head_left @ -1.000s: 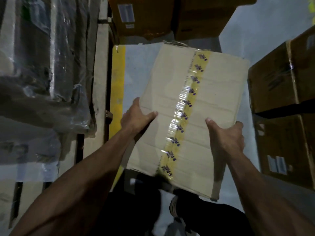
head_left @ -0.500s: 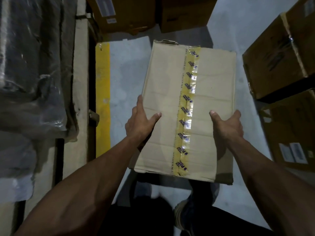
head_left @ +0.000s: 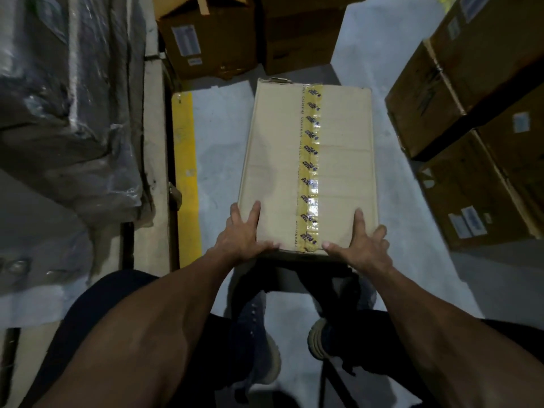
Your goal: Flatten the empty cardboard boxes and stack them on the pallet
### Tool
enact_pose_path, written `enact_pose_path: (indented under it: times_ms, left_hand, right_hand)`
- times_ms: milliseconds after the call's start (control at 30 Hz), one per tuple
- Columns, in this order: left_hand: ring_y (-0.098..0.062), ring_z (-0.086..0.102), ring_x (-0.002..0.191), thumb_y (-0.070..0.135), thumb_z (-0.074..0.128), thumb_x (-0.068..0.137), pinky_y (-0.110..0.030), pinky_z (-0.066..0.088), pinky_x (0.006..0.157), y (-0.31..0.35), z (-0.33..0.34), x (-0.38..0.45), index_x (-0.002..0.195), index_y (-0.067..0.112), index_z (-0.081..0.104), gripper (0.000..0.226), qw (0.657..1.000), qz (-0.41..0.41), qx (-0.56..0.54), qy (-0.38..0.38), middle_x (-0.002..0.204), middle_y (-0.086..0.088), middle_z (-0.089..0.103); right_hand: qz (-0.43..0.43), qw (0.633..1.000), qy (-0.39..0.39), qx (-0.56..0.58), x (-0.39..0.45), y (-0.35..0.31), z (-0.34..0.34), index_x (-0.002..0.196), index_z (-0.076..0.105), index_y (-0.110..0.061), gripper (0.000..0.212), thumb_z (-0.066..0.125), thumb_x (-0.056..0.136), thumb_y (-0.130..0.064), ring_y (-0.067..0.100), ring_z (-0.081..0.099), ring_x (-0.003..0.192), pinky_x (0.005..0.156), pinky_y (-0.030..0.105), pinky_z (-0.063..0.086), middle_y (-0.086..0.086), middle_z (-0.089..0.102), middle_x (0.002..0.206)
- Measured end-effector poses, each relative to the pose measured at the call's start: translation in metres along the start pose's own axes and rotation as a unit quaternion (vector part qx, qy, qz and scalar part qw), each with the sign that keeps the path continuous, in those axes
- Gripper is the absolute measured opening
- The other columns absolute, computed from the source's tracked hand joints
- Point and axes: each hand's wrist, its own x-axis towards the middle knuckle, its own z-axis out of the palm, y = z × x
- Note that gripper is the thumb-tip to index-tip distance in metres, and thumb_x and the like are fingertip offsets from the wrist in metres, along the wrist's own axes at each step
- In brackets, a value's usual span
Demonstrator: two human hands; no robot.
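A person held a pale cardboard box (head_left: 309,166) by its near end, seen from a head-worn camera looking down at a grey warehouse floor (head_left: 223,128). The box's broad top face pointed up at the lens, w/ a strip of yellow printed tape (head_left: 309,172) running lengthwise just right of its centreline. Whether the box sat on the floor or hung above it could not be told.

The left hand (head_left: 244,238) was at the box's near-left corner, fingers straight on the top face & down the left edge, thumb lying along the near edge. The right hand (head_left: 363,245) mirrored it at the near-right corner: forefinger flat on top, thumb along the near edge, remaining fingers spread past the right side. Both hands lay spread & flat against the cardboard, not curled round it.

Below the box's near edge were the person's dark shoes (head_left: 259,348). Left of the box ran a yellow floor stripe (head_left: 185,172), then a pale wooden board (head_left: 154,142), then bulky plastic-wrapped goods (head_left: 67,113). Beyond the box's far end stood two brown cartons (head_left: 212,39), the left one w/ a white label and an open flap. Right of the box, well apart, was a stack of brown labelled cartons (head_left: 471,128).
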Motion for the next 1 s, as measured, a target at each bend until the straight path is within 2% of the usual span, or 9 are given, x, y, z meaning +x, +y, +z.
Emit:
enact_pose_path:
  times_ms: [67,133,200,300,500,567,833,933,1000]
  left_hand:
    - [-0.041,0.016,0.147,0.068,0.077,0.068,-0.052,0.033,0.115,-0.011,0.006,-0.013,0.157,0.033,-0.013,0.131,0.999,0.015,0.018,-0.030,0.158,-0.018,-0.021]
    - [-0.042,0.019,0.147,0.057,0.084,0.068,-0.050,0.034,0.114,-0.014,0.009,-0.016,0.156,0.036,-0.016,0.134,0.999,0.013,0.042,-0.032,0.157,-0.021,-0.022]
    - [-0.042,0.029,0.141,0.047,0.085,0.072,-0.049,0.037,0.112,-0.010,0.013,-0.012,0.156,0.039,-0.011,0.128,1.000,-0.001,0.028,0.003,0.156,-0.022,-0.009]
    - [-0.041,0.042,0.126,0.045,0.084,0.073,-0.049,0.043,0.107,-0.008,0.022,-0.002,0.156,0.044,-0.005,0.121,0.999,-0.001,0.004,0.052,0.146,-0.019,0.011]
    - [-0.031,0.054,0.080,0.031,0.074,0.087,-0.041,0.051,0.084,-0.004,0.023,0.010,0.154,0.050,-0.007,0.107,0.996,-0.032,0.041,0.070,0.131,-0.016,0.027]
    - [-0.032,0.056,0.073,0.029,0.072,0.088,-0.041,0.052,0.080,-0.002,0.018,0.010,0.154,0.049,-0.005,0.103,0.995,-0.030,0.045,0.083,0.127,-0.016,0.030]
    - [-0.046,0.057,0.101,0.047,0.070,0.086,-0.045,0.048,0.089,0.010,-0.048,-0.012,0.154,0.048,0.015,0.088,0.994,-0.011,0.025,0.106,0.126,-0.017,0.040]
    - [-0.041,0.054,0.119,0.070,0.065,0.068,-0.044,0.051,0.093,0.018,-0.091,-0.032,0.152,0.041,0.032,0.095,0.993,0.025,0.015,0.118,0.132,-0.017,0.055]
    - [-0.034,0.054,0.126,0.072,0.067,0.066,-0.045,0.050,0.096,0.025,-0.119,-0.048,0.147,0.033,0.045,0.092,0.990,0.048,0.006,0.133,0.137,-0.012,0.060]
  right_hand:
    - [-0.017,1.000,-0.016,-0.021,-0.011,0.011,0.008,0.153,-0.019,-0.045,0.133,0.076,0.065,-0.074,0.043,0.021,0.141,0.107,0.055,0.036,0.019,-0.009,0.157]
    - [-0.029,0.998,-0.013,-0.049,-0.013,0.018,0.012,0.151,-0.023,-0.045,0.139,0.082,0.063,-0.069,0.042,0.022,0.139,0.106,0.052,0.038,0.020,-0.010,0.155]
    - [-0.031,0.998,0.001,-0.051,-0.009,0.018,0.014,0.151,-0.023,-0.045,0.137,0.083,0.066,-0.064,0.039,0.027,0.134,0.102,0.049,0.042,0.019,-0.002,0.151]
    - [-0.018,0.998,0.040,-0.044,0.001,0.015,0.021,0.150,-0.022,-0.047,0.134,0.084,0.068,-0.060,0.035,0.032,0.124,0.097,0.047,0.045,0.017,0.008,0.140]
    - [-0.017,0.996,0.088,-0.022,0.016,0.016,0.028,0.154,-0.008,-0.048,0.127,0.087,0.069,-0.050,0.035,0.035,0.116,0.093,0.048,0.047,0.016,0.018,0.132]
    - [-0.018,0.995,0.098,0.004,0.016,0.013,0.023,0.154,-0.001,-0.048,0.122,0.088,0.070,-0.044,0.035,0.037,0.117,0.094,0.049,0.046,0.017,0.022,0.133]
    - [-0.047,0.987,0.152,0.019,-0.022,-0.014,-0.035,0.151,0.022,-0.039,0.098,0.082,0.075,-0.052,0.040,0.038,0.121,0.094,0.045,0.043,0.020,0.033,0.134]
    - [-0.070,0.981,0.176,0.039,-0.050,-0.021,-0.067,0.149,0.031,-0.038,0.092,0.079,0.074,-0.060,0.041,0.039,0.122,0.095,0.044,0.043,0.021,0.036,0.135]
    - [-0.080,0.976,0.193,0.057,-0.068,-0.022,-0.083,0.148,0.037,-0.037,0.089,0.077,0.073,-0.064,0.041,0.039,0.126,0.097,0.044,0.043,0.020,0.038,0.136]
